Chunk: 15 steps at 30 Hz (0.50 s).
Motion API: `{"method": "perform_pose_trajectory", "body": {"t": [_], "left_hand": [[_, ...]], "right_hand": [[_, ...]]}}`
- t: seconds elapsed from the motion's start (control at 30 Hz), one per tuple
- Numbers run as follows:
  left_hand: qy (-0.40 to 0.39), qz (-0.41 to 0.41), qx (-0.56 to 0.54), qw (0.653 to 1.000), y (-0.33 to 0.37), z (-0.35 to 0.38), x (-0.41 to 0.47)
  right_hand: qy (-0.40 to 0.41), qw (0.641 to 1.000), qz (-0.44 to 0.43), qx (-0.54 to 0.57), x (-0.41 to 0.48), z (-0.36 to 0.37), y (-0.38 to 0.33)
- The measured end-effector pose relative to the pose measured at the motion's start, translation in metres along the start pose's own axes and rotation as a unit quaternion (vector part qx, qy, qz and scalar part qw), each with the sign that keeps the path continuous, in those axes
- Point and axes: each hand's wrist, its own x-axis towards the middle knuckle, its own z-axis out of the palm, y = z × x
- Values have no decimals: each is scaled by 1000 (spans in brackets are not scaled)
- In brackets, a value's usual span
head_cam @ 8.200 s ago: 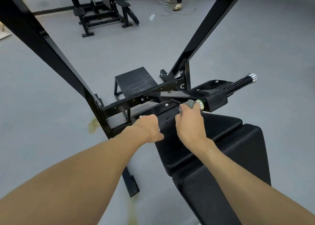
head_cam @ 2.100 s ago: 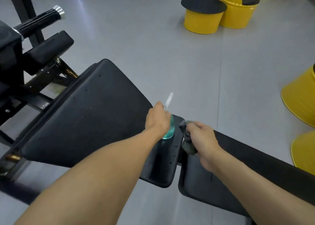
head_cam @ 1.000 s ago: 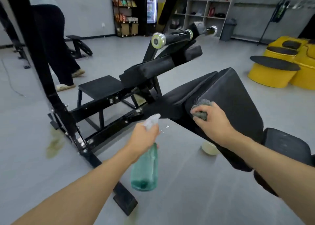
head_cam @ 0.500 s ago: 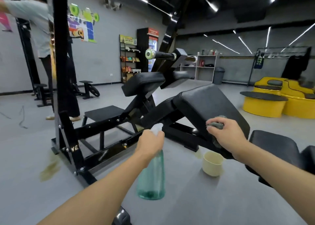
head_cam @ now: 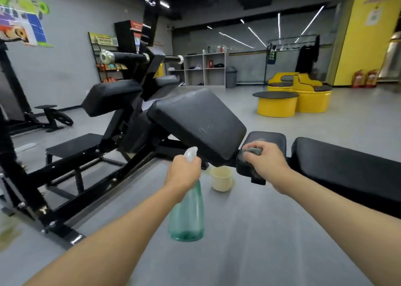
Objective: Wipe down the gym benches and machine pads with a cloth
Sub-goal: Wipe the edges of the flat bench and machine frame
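Cloth (head_cam: 254, 151) under right hand (head_cam: 265, 160), bottle (head_cam: 187, 212) in left hand (head_cam: 182, 173)

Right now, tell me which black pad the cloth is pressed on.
The small middle pad, between the big angled pad and the long flat bench pad. The right hand presses the grey cloth on it.

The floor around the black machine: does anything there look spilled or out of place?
Yes. A cream plastic cup stands on the grey floor under the angled black pad, where a foot could knock it. A yellowish stain marks the floor at far left.
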Motion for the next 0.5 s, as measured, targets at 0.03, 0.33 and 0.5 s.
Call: {"method": "perform_pose_trajectory", "body": {"t": [0.03,0.33,0.5], "left_hand": [[-15,-10,10,1000,1,12,-5],[-77,-5,87,993,-8,133,-36],[-140,30,75,987,10,183,-48]], "right_hand": [[4,1000,6,-4,-1,-10,7],[57,993,100,14,-25,-97,86],[97,987,129,13,-42,-133,124]]}}
